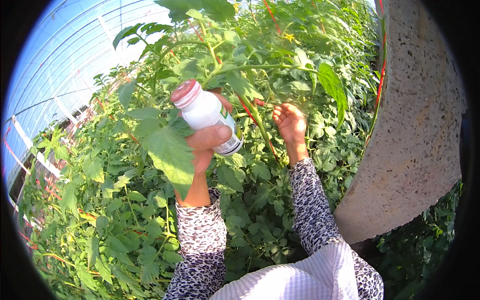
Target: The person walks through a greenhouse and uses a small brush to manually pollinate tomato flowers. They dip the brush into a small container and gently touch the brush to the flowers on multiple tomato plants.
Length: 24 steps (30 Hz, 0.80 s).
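In my left hand [204, 144] is a white plastic bottle [204, 108], tilted so that its mouth points up and to the left. Red residue coats its open-looking rim, and a printed label wraps its lower part. My right hand [290, 122], fingers curled, pinches a thin stick with a red tip [259, 102]. That tip is beside a tomato plant's green stem [262, 127], right of the bottle; whether they touch I cannot tell. A red string [247, 108] runs along the stem. A large tomato leaf [170, 153] partly covers my left hand.
Dense tomato foliage [123, 221] surrounds both arms, with several red support strings. A rough, pitted concrete pillar [408, 123] rises close on the right. Yellow flowers [290, 37] show ahead. Greenhouse framing [62, 108] stands at far left. A leafy branch [258, 67] arches above my hands.
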Each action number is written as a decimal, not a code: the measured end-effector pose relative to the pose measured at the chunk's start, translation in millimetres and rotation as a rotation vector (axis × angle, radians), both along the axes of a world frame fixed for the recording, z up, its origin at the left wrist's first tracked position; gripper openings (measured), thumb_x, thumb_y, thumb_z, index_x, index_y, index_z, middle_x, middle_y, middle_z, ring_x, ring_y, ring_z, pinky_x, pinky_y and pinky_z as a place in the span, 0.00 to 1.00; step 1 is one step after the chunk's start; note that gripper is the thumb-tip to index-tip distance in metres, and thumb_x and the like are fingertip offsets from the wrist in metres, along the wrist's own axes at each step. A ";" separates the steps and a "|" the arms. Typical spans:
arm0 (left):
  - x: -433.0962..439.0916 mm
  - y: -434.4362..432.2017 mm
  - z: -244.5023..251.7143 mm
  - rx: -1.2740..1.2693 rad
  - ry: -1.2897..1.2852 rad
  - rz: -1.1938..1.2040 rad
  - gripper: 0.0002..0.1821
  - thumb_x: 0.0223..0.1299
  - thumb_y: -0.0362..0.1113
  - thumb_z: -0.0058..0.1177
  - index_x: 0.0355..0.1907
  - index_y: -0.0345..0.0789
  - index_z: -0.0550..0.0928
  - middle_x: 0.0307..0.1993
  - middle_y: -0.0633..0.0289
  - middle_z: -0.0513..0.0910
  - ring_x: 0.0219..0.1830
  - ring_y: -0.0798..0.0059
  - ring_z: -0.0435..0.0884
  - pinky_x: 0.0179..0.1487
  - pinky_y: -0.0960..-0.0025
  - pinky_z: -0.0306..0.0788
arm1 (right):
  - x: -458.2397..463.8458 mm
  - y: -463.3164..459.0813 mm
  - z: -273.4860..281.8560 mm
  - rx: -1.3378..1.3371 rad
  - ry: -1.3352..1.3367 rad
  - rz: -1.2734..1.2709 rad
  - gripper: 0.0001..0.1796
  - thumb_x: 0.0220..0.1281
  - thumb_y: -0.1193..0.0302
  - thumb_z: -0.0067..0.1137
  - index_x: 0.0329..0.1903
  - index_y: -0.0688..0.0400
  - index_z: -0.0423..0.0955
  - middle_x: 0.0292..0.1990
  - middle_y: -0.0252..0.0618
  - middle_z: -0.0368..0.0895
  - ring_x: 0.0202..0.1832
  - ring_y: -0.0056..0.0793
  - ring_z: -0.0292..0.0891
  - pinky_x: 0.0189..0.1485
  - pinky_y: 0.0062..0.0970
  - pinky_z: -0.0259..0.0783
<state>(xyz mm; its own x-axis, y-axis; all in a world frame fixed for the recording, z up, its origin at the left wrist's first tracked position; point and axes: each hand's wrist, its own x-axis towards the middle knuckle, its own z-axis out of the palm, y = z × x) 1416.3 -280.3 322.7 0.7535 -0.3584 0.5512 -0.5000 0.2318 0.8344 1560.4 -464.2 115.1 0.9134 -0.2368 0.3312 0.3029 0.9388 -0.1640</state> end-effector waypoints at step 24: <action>0.0 -12.7 -17.2 -0.014 0.030 -0.038 0.22 0.35 0.35 0.73 0.34 0.36 0.77 0.29 0.71 0.77 0.31 0.83 0.75 0.35 0.77 0.69 | -205.4 69.4 -4.8 -0.989 0.066 -0.848 0.13 0.68 0.76 0.39 0.50 0.66 0.69 0.47 0.48 0.76 0.50 0.39 0.75 0.56 0.33 0.69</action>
